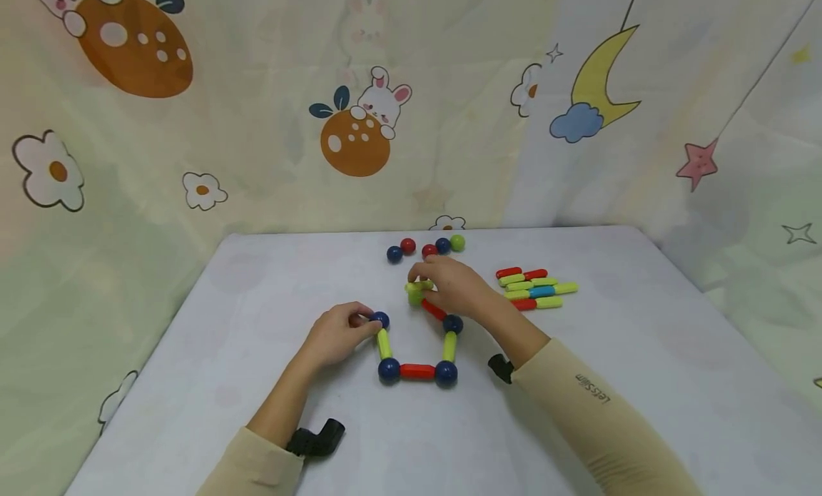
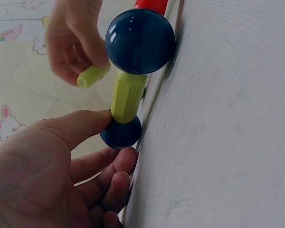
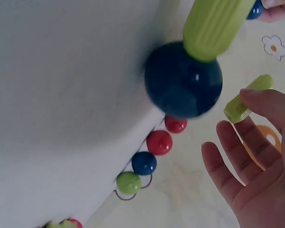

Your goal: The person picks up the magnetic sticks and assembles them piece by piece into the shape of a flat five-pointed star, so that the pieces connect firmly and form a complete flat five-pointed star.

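- While the left hand (image 1: 340,333) is resting at 9 o'clock from the chain's middle, as the head view shows it, its thumb and fingers are pinching the end blue ball (image 1: 381,320) at 10 o'clock, the thumb pressing near the join
- At 1 o'clock the right hand (image 1: 452,285) is holding a loose green rod (image 1: 420,286) between thumb and index finger, its other fingers spreading free
- That rod is overlapping the green ball (image 1: 414,299) at 12 o'clock; whether the two are touching, I cannot tell
- The chain (image 1: 417,372) is lying on the white table (image 1: 257,296), gaping between 10 and 12 o'clock
- From the end blue ball, a green rod (image 1: 384,345) is running to a blue ball (image 1: 389,370) between 7 and 8 o'clock
- A red rod (image 1: 416,371) is spanning 6 o'clock to the blue ball (image 1: 446,373) at 5
- Another green rod (image 1: 449,347) is linking it to the blue ball (image 1: 453,325) at 2 o'clock, where a second red rod (image 1: 434,310) is slanting toward the green ball
- Five spare balls (image 1: 443,245) are sitting beyond, around 12 o'clock
- Spare rods (image 1: 542,291), red, green and blue, are lying side by side at 2 o'clock
- A patterned cloth (image 1: 257,125) is hanging behind the table
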Demonstrator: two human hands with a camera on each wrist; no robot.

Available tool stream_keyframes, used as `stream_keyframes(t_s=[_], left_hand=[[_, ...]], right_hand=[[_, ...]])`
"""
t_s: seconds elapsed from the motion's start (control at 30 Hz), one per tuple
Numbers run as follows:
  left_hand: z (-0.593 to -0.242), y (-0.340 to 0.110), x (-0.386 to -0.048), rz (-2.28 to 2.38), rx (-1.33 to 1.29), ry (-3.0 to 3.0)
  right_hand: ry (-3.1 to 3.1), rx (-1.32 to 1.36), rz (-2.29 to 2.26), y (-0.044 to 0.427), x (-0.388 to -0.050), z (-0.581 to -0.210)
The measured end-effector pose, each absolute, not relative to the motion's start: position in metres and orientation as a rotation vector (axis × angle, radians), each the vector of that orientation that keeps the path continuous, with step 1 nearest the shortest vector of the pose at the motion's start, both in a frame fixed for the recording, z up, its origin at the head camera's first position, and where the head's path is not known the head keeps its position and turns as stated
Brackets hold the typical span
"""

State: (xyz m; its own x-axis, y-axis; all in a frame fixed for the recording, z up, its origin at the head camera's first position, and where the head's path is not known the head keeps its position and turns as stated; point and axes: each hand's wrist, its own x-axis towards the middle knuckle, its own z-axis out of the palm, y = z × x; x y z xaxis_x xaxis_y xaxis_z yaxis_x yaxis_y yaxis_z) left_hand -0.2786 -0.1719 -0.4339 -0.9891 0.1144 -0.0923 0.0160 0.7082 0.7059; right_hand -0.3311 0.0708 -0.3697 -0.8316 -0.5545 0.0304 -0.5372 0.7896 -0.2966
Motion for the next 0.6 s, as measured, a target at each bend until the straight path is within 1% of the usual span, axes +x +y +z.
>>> stream_keyframes(t_s=[0.3, 0.6], left_hand=[[-0.434, -0.172, -0.279, 1.175, 0.106, 2.760], [-0.434, -0.173, -0.279, 1.210, 0.110, 2.743]], right_hand=[[2.887, -0.936, -0.380, 0.044, -0.333, -0.379], [2.895, -1.021, -0.032, 0.024, -0.331, -0.385]])
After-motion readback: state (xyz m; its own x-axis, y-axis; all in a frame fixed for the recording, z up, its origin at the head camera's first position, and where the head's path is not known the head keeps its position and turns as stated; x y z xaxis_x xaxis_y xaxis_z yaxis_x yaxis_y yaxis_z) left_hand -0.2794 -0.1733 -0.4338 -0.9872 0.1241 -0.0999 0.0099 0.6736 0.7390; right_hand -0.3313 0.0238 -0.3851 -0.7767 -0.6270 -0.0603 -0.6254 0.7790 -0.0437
